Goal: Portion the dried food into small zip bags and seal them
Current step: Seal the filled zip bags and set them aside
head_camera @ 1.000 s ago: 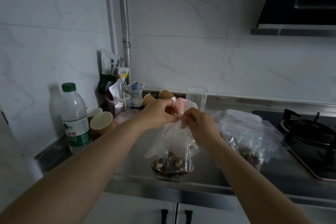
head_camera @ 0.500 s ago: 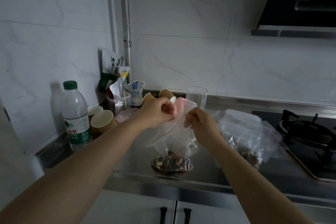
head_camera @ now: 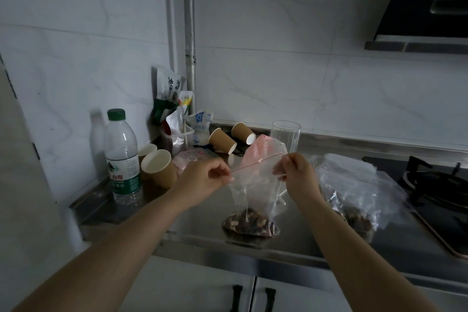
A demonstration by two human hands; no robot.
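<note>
while left hand (head_camera: 202, 181) and right hand (head_camera: 295, 172) pinch opposite ends of zip bag (head_camera: 255, 185), risks: uneven strip left gaping, dried food (head_camera: 249, 223) spilling.

A green-capped water bottle (head_camera: 123, 155) stands upright at the left of the steel counter (head_camera: 197, 220), with two upright paper cups (head_camera: 158, 167) just beside it and two more paper cups lying on their sides (head_camera: 222, 140) farther back. Snack packets (head_camera: 169, 95) lean in the wall corner beside a vertical pipe (head_camera: 189, 33), and a clear drinking glass (head_camera: 285, 135) stands near the back edge. At right are a gas burner (head_camera: 435, 181) and, above it, a range hood (head_camera: 428, 2); cabinet doors with dark handles (head_camera: 253, 299) lie below the counter.
</note>
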